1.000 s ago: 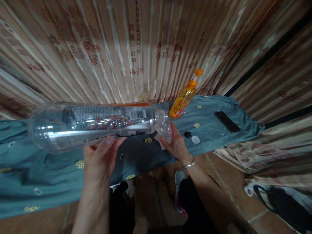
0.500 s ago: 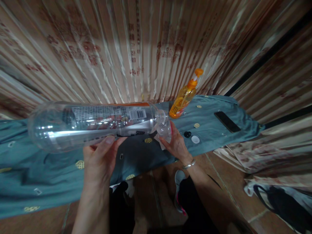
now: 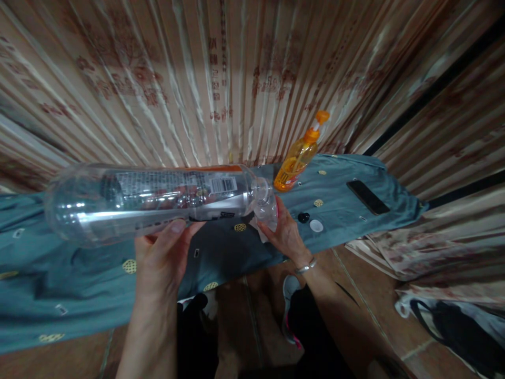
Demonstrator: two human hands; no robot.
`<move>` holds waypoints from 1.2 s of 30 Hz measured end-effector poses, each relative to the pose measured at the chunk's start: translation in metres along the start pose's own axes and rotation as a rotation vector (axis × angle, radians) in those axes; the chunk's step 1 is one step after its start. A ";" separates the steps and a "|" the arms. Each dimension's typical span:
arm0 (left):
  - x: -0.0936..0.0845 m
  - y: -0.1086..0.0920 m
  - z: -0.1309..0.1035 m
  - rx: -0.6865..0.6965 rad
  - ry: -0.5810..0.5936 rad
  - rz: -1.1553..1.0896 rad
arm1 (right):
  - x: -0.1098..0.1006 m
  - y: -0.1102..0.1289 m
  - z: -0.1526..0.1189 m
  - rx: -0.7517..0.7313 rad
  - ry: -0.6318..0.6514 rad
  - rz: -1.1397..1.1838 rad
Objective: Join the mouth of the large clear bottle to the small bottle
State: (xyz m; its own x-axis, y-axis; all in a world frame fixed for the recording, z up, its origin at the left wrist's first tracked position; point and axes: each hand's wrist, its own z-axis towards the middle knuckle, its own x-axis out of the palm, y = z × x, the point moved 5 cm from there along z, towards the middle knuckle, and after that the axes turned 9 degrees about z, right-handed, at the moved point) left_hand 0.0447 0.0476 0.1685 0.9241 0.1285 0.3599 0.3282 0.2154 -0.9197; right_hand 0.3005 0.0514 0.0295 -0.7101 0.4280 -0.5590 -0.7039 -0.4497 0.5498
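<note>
A large clear plastic bottle [image 3: 158,200] with a silver label and barcode lies sideways in the air above the cloth, its neck pointing right. My left hand [image 3: 163,255] grips it from below near the middle, thumb on the near side. At the neck end, my right hand [image 3: 286,231] is closed around a small clear plastic piece [image 3: 266,208] that meets the bottle's mouth. Something pale, like paper, hangs under that piece; its shape is partly hidden by my fingers. A silver bracelet circles my right wrist.
On the teal cloth [image 3: 221,258] stand an orange pump bottle [image 3: 296,163], a black phone [image 3: 368,197], a small black cap [image 3: 303,217] and a white cap [image 3: 316,226]. Curtains [image 3: 189,79] hang behind. A dark bag [image 3: 461,331] sits at the lower right.
</note>
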 end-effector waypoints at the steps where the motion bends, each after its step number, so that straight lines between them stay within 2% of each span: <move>1: -0.001 0.000 0.000 0.009 -0.003 0.000 | 0.000 0.000 0.000 0.000 0.000 0.000; 10: 0.000 0.002 0.000 -0.030 0.002 0.000 | -0.001 0.003 0.001 -0.035 -0.021 0.005; 15: -0.001 0.002 0.000 -0.009 -0.028 -0.009 | -0.001 0.002 0.001 -0.005 0.003 0.008; 19: -0.001 0.003 0.001 -0.016 0.000 -0.010 | -0.002 0.002 0.001 -0.008 0.006 0.005; 26: -0.015 0.010 0.002 0.003 -0.043 -0.023 | -0.001 0.001 0.001 0.004 0.019 0.000; 27: -0.015 0.012 0.002 -0.030 -0.019 -0.011 | -0.001 0.001 0.001 0.009 0.016 0.002; 30: -0.019 0.012 0.002 -0.027 -0.068 -0.018 | -0.001 0.001 0.001 0.007 0.019 0.006; 36: -0.021 0.014 0.003 -0.040 -0.082 -0.003 | -0.003 0.001 0.002 0.027 0.039 0.023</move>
State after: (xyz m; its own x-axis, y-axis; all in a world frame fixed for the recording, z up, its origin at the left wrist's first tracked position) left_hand 0.0296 0.0505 0.1482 0.9044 0.2076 0.3727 0.3398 0.1776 -0.9236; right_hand 0.3014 0.0509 0.0327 -0.7253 0.3866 -0.5697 -0.6880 -0.4372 0.5792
